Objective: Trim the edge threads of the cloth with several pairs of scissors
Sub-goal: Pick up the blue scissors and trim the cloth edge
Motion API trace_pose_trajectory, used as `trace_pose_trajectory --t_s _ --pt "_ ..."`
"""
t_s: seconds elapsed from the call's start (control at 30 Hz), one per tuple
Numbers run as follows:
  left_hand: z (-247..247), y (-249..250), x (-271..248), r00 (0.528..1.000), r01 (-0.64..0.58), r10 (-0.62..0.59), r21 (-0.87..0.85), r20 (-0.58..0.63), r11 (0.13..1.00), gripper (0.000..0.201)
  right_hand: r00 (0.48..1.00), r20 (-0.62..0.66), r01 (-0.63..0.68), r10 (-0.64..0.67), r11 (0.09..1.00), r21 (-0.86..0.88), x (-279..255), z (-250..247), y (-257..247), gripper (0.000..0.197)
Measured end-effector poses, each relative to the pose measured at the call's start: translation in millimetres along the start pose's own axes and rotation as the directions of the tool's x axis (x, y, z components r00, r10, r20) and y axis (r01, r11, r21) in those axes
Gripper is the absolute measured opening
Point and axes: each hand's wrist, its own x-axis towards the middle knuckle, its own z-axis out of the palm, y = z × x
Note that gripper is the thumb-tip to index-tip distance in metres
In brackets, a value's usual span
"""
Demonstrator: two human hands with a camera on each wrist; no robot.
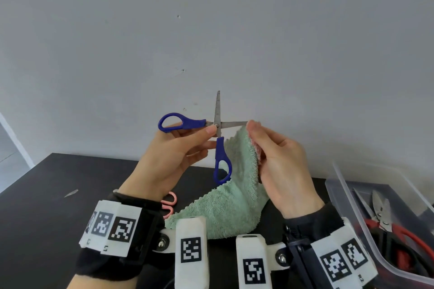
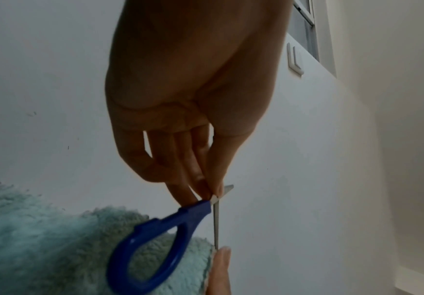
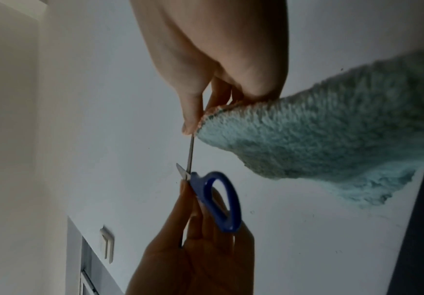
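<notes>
Wrist bands with printed markers (image 1: 110, 227) sit closest. Left hand (image 1: 164, 159) pinches the blue scissors (image 1: 217, 129) at the pivot, blades spread wide. Right hand (image 1: 279, 159) pinches the green cloth (image 1: 234, 202) corner, touching one blade tip; the cloth hangs to the bench (image 1: 47, 218).

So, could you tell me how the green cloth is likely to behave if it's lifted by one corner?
Probably floppy: the green cloth sags from the right hand down to the table. Likely light, since a fingertip pinch holds it up. Its fluffy pile suggests it won't slip easily.
</notes>
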Motion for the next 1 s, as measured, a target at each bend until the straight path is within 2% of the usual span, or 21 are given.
trace_pose_trajectory --t_s 0.1,0.13,0.23,0.27,0.4,0.53,0.63,0.77,0.9,1.0 --pt "4 -3 2 1.000 0.015 -0.017 -0.063 -0.026 0.998 0.019 0.996 0.082 -0.030 0.028 0.999 0.018 -2 4 0 0.045" --pt "5 -4 2 0.999 0.016 -0.018 -0.066 -0.033 0.998 0.019 0.993 0.112 -0.031 0.029 0.999 0.020 -3 5 0 0.041" --pt "7 -6 3 0.999 0.006 -0.009 -0.056 -0.045 0.998 0.020 0.985 0.166 -0.044 0.041 0.999 0.015 -4 7 -1 0.014" --pt "7 -7 4 0.999 0.005 -0.007 -0.052 -0.040 0.999 0.021 0.985 0.166 -0.046 0.045 0.999 -0.001 -4 7 -1 0.014" --pt "5 -8 5 0.999 0.019 -0.021 -0.041 -0.040 0.999 0.021 0.989 0.135 -0.053 0.055 0.998 -0.018 -3 6 2 0.014" --pt "-2 -4 5 0.998 0.048 -0.049 -0.061 -0.025 0.997 0.016 1.000 -0.001 -0.010 0.010 0.999 0.039 1 5 6 0.006" --pt "-3 -2 3 0.994 0.104 -0.101 -0.065 0.051 0.992 0.019 0.998 -0.057 0.010 -0.005 0.996 0.092 2 5 7 0.005" --pt "4 -4 -1 0.966 0.190 -0.170 -0.094 0.194 0.977 0.016 0.998 -0.048 0.034 -0.030 0.997 0.076 0 8 12 0.013" --pt "7 -6 3 0.972 0.189 -0.162 -0.162 0.168 0.969 0.016 0.998 -0.051 0.025 -0.021 0.997 0.072 1 8 14 0.010" --pt "6 -5 6 0.985 0.155 -0.135 -0.207 0.108 0.966 0.004 1.000 -0.004 -0.018 0.018 0.998 0.064 3 5 12 0.010"
